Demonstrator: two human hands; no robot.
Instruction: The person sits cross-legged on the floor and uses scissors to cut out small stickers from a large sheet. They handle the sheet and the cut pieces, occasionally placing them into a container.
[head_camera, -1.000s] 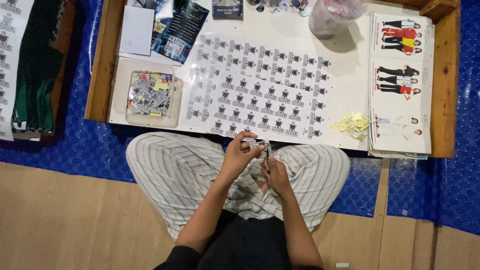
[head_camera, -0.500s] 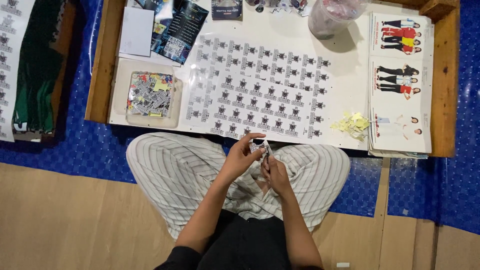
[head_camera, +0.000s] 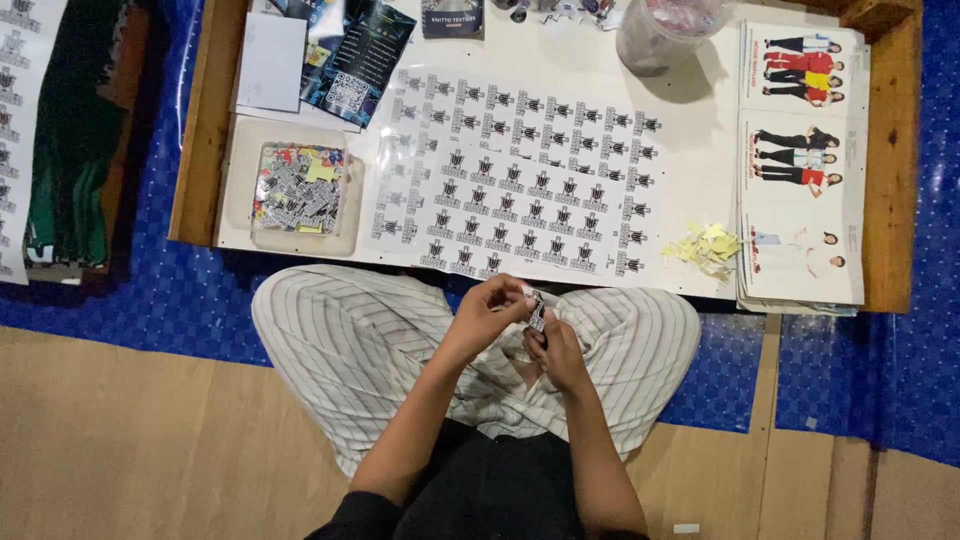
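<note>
Left hand (head_camera: 487, 310) and right hand (head_camera: 553, 345) pinch 1 small sticker (head_camera: 536, 313) between fingertips, above your lap, just short of worktop (head_camera: 690, 130) edge. Sticker light, thin, floppy, tears easily: grip by edges. Long axis roughly upright, slightly tilted; facing unclear.

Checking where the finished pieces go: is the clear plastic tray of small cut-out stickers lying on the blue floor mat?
No, the clear plastic tray sits on the white low table.
</note>
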